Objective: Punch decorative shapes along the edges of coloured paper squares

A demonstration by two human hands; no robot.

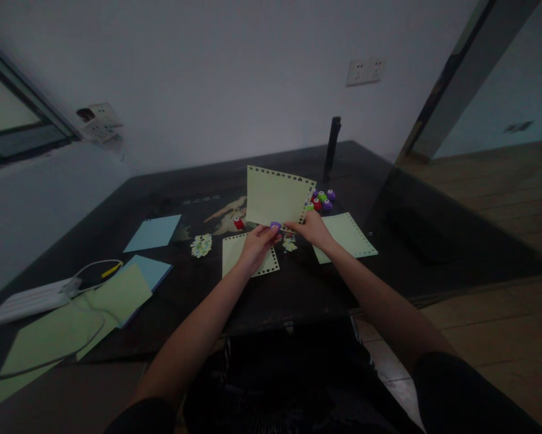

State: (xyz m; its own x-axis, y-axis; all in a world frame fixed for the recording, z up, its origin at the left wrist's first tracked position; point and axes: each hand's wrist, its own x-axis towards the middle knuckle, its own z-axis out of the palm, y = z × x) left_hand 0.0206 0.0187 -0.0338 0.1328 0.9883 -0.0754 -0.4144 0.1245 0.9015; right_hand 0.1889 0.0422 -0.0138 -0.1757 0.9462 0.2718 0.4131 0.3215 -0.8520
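My left hand (pixel 255 247) is closed on a small purple craft punch (pixel 275 225), which sits at the lower edge of a pale yellow sheet of paper (pixel 275 196). The sheet stands tilted up, with cut-out shapes along its top and right edges. My right hand (pixel 315 229) pinches the sheet near its lower right corner. Beneath my left hand lies another yellow sheet (pixel 233 253) with punched edges. Small paper cut-outs (pixel 289 244) lie between my hands, and a larger heap of cut-outs (pixel 201 245) is to the left. A red punch (pixel 239 223) stands just beyond my left hand.
Several coloured punches (pixel 327 204) cluster behind my right hand. A punched sheet (pixel 348 235) lies at right. Blue paper (pixel 153 233), yellow sheets (pixel 67 325) and a white power strip (pixel 31 301) with cables are at left. A black upright post (pixel 331 147) stands at the back.
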